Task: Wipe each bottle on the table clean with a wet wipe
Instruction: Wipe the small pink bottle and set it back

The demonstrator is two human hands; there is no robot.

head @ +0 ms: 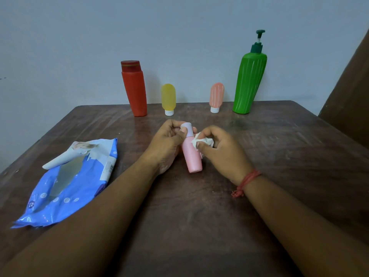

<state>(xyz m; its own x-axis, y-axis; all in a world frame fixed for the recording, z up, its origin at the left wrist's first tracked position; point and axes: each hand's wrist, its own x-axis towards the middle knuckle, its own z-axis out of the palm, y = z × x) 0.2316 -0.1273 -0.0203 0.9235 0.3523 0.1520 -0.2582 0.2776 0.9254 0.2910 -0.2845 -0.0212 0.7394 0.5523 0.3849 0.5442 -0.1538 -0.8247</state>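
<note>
My left hand (166, 144) grips a small pink bottle (192, 156) near its pale cap, holding it tilted above the middle of the wooden table (279, 156). My right hand (221, 150) pinches a crumpled white wet wipe (201, 141) against the bottle's upper side. Along the table's far edge stand a red bottle (134, 88), a yellow tube (168, 98) on its white cap, a peach tube (216, 96) on its white cap, and a tall green pump bottle (250, 76).
A blue wet-wipe pack (67, 182) lies at the left of the table with its flap peeled open. A grey wall rises behind the bottles. A brown panel (349, 96) stands at the far right. A red thread circles my right wrist.
</note>
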